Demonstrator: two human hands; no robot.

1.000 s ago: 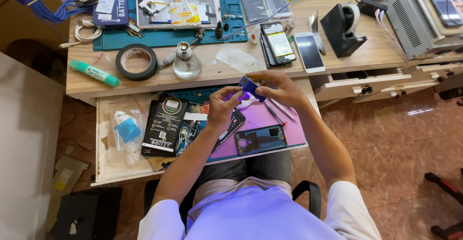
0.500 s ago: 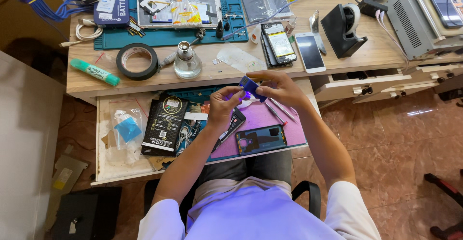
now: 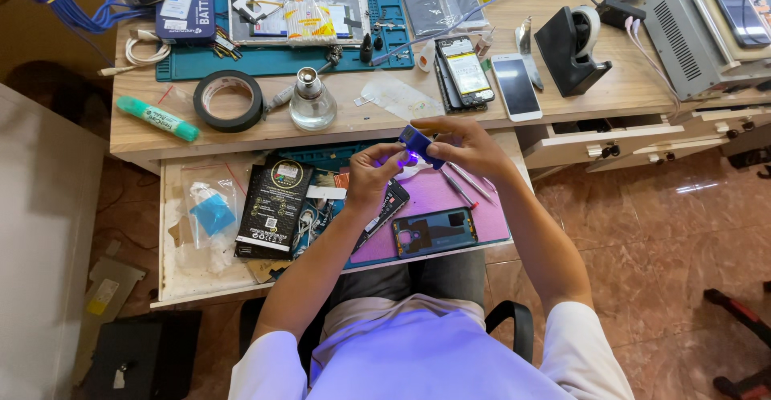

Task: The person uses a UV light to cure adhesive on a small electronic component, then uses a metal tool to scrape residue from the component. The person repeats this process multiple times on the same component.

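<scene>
Above the drawer edge (image 3: 337,275) — right hand (image 3: 466,144) grips lamp (image 3: 419,143).

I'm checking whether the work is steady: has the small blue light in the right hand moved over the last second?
No. The small blue light in the right hand sits at the same spot by the desk edge, below the glass bottle.

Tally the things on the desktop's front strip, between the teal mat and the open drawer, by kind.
Green marker: 1
Black tape roll: 1
Glass bottle: 1
Clear plastic bag: 1
Phones, one stack and one white: 2 groups
Black tape dispenser: 1
Total: 7
</scene>
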